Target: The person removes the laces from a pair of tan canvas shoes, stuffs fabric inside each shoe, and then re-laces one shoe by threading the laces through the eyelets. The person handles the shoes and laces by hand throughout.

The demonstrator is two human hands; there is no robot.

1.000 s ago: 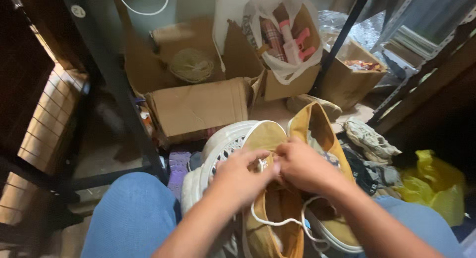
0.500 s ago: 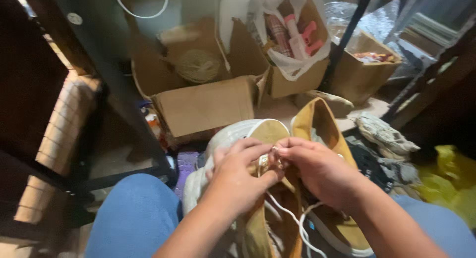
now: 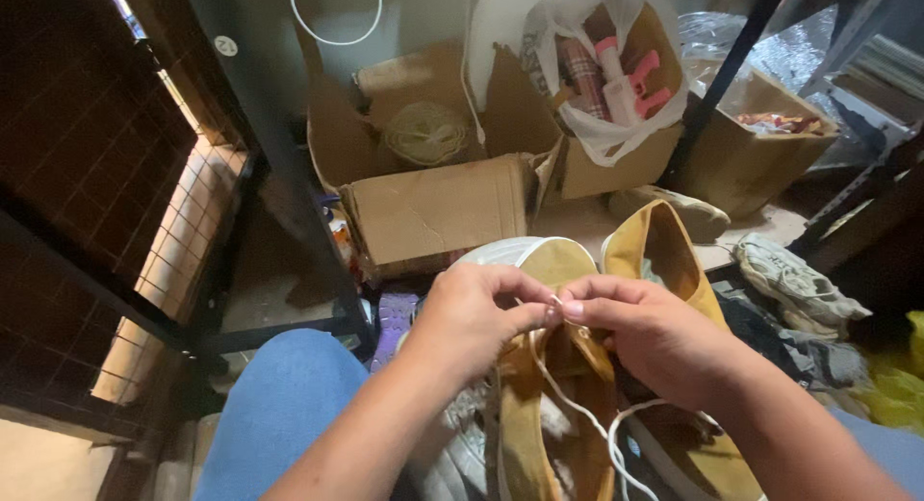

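Observation:
A mustard-yellow sneaker with a white toe cap (image 3: 535, 262) rests on my lap, toe pointing away from me. Its white shoelace (image 3: 589, 419) trails down in loose loops over the shoe's opening. My left hand (image 3: 472, 320) and my right hand (image 3: 643, 335) meet above the tongue, both pinching the lace between thumb and fingertips near the top eyelets. A second yellow sneaker (image 3: 666, 253) lies just to the right, partly under my right forearm. Where the lace enters the eyelets is hidden by my fingers.
Open cardboard boxes (image 3: 438, 207) stand on the floor ahead, one holding a white plastic bag (image 3: 616, 73) with pink items. A black metal rack post (image 3: 279, 164) rises at left, another at right. Worn grey shoes (image 3: 794, 280) and a yellow bag (image 3: 900, 390) lie at right.
My hands have drawn the lace up and closer together over the shoe's tongue. The view has shifted slightly; the shoes stay on my lap.

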